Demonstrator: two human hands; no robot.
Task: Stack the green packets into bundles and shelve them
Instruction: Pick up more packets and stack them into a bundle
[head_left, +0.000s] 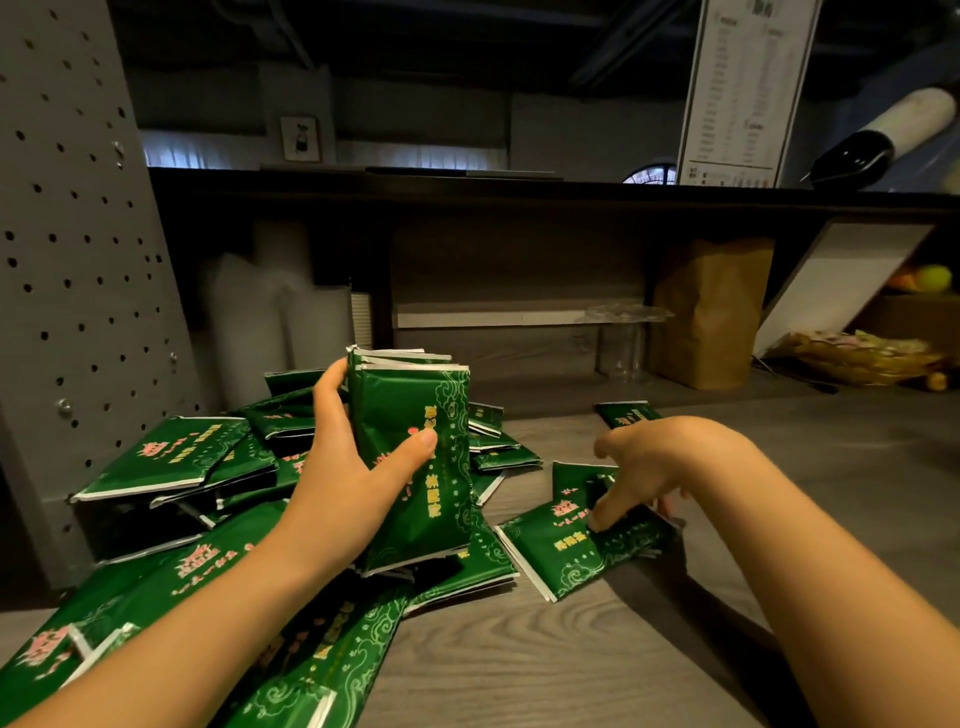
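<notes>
1. A bundle of green packets (410, 457) was held upright near the middle of the view, lifted just above the other packets.
2. The bundle was gripped by the left hand (353, 467). The thumb was pressed on the front face, and the fingers were wrapped round the back at the left edge.
3. A pile of loose packets (171, 457) was spread from 9 o'clock round to 6 o'clock of the bundle. The packets were lying flat or tilted, many on top of each other.
4. At 4 o'clock of the bundle, a flat packet (561, 556) was lying on the table (571, 649).
5. This packet was touched by the right hand (639, 467). The fingers were bent down and a little apart, with the tips set on the packet. It could not be told if the packet was pinched or only pressed.
6. A single packet (626, 413) was lying flat at 2 o'clock of the bundle, partly hidden behind the right hand.
7. A grey panel with holes (62, 234) was seen at 10 o'clock, right beside the pile.
8. A dark shelf (519, 187) was seen at 12 o'clock, running across the view.
9. Under the shelf, at 2 o'clock, a brown paper bag (711, 312) was standing upright. A clear glass stand (623, 338) was placed just to its left.
10. A white board (831, 280) was leaned at a slant to the right of the bag.
11. A printed sheet (743, 88) was standing on top of the shelf at 1 o'clock.
</notes>
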